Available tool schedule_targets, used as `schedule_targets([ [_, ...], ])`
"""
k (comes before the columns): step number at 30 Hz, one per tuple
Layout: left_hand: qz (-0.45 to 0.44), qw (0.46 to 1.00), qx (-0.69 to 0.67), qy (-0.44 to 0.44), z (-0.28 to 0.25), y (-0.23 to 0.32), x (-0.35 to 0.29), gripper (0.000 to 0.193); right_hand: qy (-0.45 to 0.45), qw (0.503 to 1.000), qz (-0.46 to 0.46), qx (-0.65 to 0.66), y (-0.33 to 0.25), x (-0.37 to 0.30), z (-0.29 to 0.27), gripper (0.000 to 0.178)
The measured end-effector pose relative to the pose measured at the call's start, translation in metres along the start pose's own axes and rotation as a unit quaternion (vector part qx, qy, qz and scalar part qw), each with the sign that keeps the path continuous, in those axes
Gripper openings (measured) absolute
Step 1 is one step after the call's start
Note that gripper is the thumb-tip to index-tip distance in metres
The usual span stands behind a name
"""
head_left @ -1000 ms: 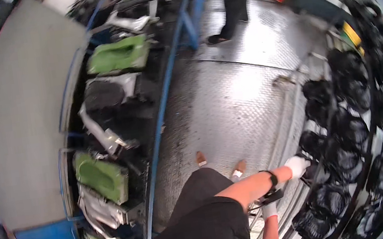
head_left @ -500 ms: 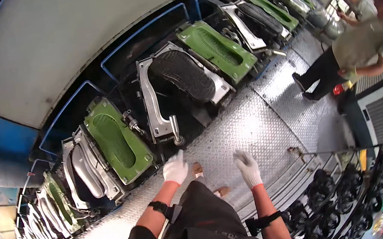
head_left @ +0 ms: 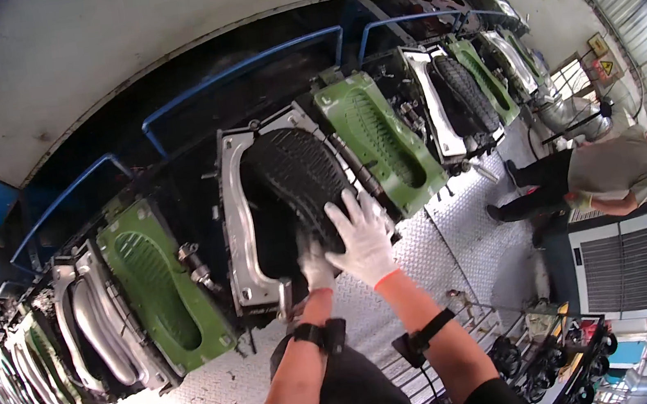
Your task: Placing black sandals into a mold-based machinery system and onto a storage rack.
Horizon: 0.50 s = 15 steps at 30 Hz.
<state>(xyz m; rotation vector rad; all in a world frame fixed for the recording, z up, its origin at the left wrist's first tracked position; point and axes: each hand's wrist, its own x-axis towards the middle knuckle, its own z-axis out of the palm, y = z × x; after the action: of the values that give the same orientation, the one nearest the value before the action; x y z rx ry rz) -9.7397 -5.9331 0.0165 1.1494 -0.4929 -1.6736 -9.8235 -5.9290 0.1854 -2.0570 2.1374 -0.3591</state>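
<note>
A black shoe sole (head_left: 298,168) with a ridged tread lies over an open silver metal mould frame (head_left: 238,214). My right hand (head_left: 362,238), in a white glove, is at the near end of the sole, fingers spread; the fingertips overlap the sole's right edge. Beside it, my left hand (head_left: 316,269), also gloved in white, reaches to the sole's near end; its fingers are blurred and partly hidden, so any grip does not show. A green mould half (head_left: 372,137) with a sole-shaped hollow stands open to the right of the frame.
Another green mould half (head_left: 157,283) and silver moulds (head_left: 90,309) line up at left. Blue rails (head_left: 243,69) run behind. At lower right stands a metal rack (head_left: 519,356) with black parts. A person (head_left: 600,171) stands on the right by a grey cabinet (head_left: 622,267).
Both hands have moved up and forward from above the floor to the near end of the black sole. My view has shifted toward the moulds. The other person's arms have lowered.
</note>
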Motion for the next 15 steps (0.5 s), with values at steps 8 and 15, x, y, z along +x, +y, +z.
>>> schedule_targets([
  [8,-0.052,0.998,-0.020,-0.010,-0.018,-0.034,0.037,0.056,0.025,1.000,0.000,0.016,0.005,0.004,0.016,0.079],
  [15,-0.096,0.994,-0.053,0.019,-0.047,-0.030,0.017,0.057,0.047,0.996,0.029,0.071,-0.010,0.018,0.024,0.079],
])
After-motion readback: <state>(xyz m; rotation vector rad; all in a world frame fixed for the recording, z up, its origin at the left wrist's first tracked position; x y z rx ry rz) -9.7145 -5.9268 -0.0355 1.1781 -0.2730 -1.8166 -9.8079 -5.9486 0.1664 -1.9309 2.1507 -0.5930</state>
